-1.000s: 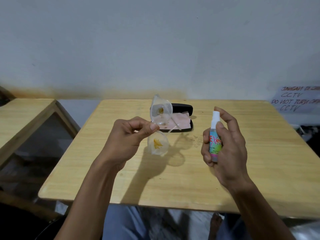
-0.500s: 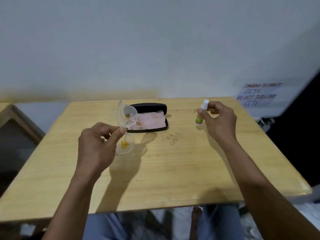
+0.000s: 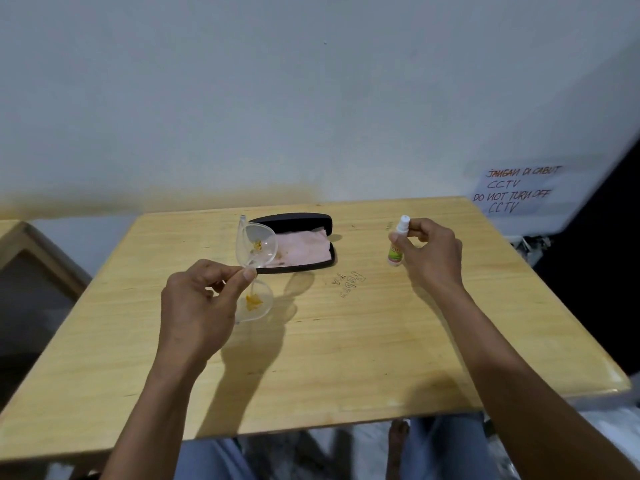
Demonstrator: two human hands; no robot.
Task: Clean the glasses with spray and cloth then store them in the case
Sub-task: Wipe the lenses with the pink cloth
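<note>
Forearms enter from the lower edge of the frame, over a wooden tabletop (image 3: 346,358). Left of centre, the left hand (image 3: 201,306) pinches the glasses (image 3: 254,271) at the bridge between thumb and forefinger, clear frame held on end above the tabletop, one lens above the thumb, one below. Both lenses carry yellow-orange smears.

Right of centre and farther up, the right hand (image 3: 429,254) has its grip curled round the spray bottle (image 3: 396,245), white nozzle up, base at or just above the tabletop; contact cannot be told.

Beyond the glasses, upper centre, the black case (image 3: 298,221) lies open with the pink cloth (image 3: 301,249) spread inside it.

Step in hand, by judgement: spraying seems over and the bottle is being parked; wiping not yet begun, lenses still dirty. Next move calls for freeing the right hand, lifting the cloth from the case and rubbing each lens while the left keeps the frame steady.

Hard to make out: bottle label, temple arms of the glasses, any spray film on the lenses. Handwritten notice (image 3: 516,190) on the wall, upper right.
</note>
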